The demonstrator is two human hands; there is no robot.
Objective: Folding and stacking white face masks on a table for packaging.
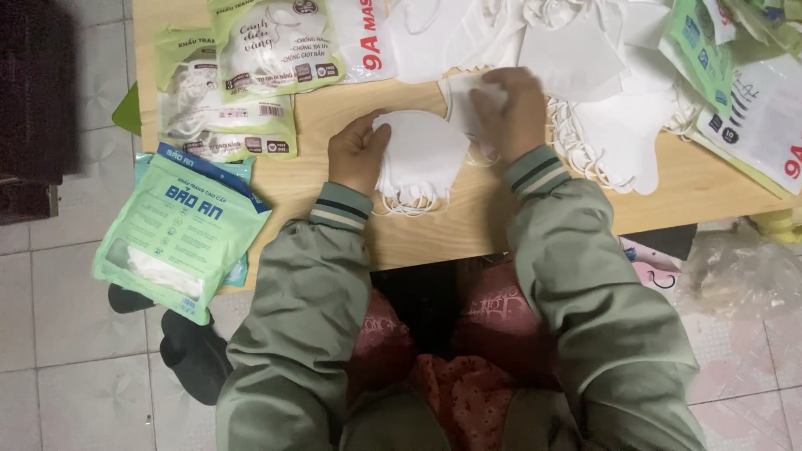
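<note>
Gripping a stack of white masks point(422, 154) at table point(334, 117) centre, the left hand point(357, 154) curls its fingers round the stack's edge. The right hand point(510, 113) pinches one mask point(459, 100). Four sealed packs lie left: two point(251, 58) on the table, two point(180, 230) overhanging its edge.

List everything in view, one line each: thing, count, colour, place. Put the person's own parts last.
Stack of face masks: one stack, white, table centre, between the hands.
Single mask: one, white, under the right hand.
Loose masks: a heap, count unclear, white, table's far right.
Packs of masks: several, green and white, table's far left.
Green pack: one on top of another, green over blue, overhanging the table's left edge.
White packs: at least one, white with red print, right edge.
Table: one, light wood.
Floor: pale tiles.
Sleeves: two, olive green.
Left hand: holds the stack's left side.
Right hand: presses the single mask.
</note>
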